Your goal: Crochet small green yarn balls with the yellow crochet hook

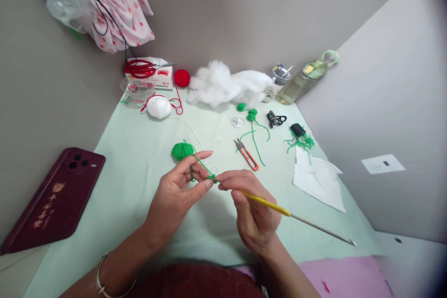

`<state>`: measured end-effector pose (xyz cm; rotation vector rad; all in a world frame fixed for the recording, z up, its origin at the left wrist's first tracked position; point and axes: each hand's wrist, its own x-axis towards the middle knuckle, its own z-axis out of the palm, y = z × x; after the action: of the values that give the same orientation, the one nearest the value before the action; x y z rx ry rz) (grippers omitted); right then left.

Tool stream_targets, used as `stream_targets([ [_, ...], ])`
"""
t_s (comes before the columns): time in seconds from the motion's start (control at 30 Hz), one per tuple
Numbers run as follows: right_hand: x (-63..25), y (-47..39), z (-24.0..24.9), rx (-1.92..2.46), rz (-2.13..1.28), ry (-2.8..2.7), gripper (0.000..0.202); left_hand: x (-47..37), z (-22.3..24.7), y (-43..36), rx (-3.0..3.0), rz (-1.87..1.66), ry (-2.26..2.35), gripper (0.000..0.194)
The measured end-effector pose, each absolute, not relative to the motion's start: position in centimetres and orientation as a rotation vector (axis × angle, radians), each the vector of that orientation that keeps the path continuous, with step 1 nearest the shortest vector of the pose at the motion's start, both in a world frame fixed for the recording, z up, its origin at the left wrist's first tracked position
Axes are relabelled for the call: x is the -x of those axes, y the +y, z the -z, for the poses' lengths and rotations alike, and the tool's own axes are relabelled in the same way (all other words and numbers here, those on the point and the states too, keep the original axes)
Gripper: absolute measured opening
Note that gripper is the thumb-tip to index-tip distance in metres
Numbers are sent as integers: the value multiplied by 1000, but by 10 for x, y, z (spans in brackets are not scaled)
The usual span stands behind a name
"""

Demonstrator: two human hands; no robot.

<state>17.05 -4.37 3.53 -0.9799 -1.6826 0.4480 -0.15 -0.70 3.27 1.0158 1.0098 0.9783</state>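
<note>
My left hand (179, 188) pinches a small piece of green crochet work (212, 177) between thumb and fingers. Green yarn (201, 164) runs over its raised index finger, back toward a green yarn ball (183, 150) on the table. In my right hand (254, 205) is a crochet hook (267, 202) with a yellow grip, closed on like a pen. Its near tip meets the green work; the other hooked metal end points out to the lower right. Thread snips (246, 154) with orange handles lie just beyond my right hand.
White stuffing (226, 84) lies along the back, beside a cup of pens (277, 84) and a bottle (307, 77). Red scissors (143, 69), a red yarn ball (182, 77) and a white ball (159, 106) sit back left. A phone (57, 195) is at left, white paper (317, 179) at right.
</note>
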Motion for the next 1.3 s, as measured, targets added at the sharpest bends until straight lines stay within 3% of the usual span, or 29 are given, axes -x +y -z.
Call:
stream_targets([
  [0.27, -167, -47, -37, 1000, -146, -1839, 23, 1, -33, -11, -1151, -1034, 1160, 32],
  [0.5, -165, -48, -20, 1015, 167, -1933, 30, -2, -38, -13, -976, -997, 1038, 44],
  [0.7, -169, -54, -21, 1089, -95, -1859, 47, 1, -41, -8, -529, -759, 718, 54],
  [0.9, -166, -47, -34, 990, -689, -1322, 24, 5, -43, -2, -531, -849, 738, 41],
  [1.0, -165, -42, -36, 933, -807, -1231, 20, 4, -44, -4, -625, -872, 783, 44],
  [1.13, -161, -41, -34, 1026, -701, -1391, 19, -1, -41, -8, -755, -887, 857, 52],
  [1.3, -160, -45, -28, 1081, -248, -1664, 32, -6, -40, -10, -641, -884, 835, 47],
])
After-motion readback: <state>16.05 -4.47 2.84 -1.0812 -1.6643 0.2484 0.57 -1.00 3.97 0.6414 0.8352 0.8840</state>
